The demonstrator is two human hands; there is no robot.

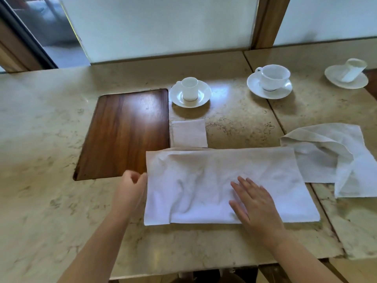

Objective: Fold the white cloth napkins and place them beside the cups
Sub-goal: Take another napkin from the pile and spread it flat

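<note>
No text, label, brand, number or sign can be read anywhere in the view. The white cloth napkins, the white cups and saucers, the beige stone worktop and its dark wooden inset panel all show plain surfaces with no lettering that can be made out.
</note>
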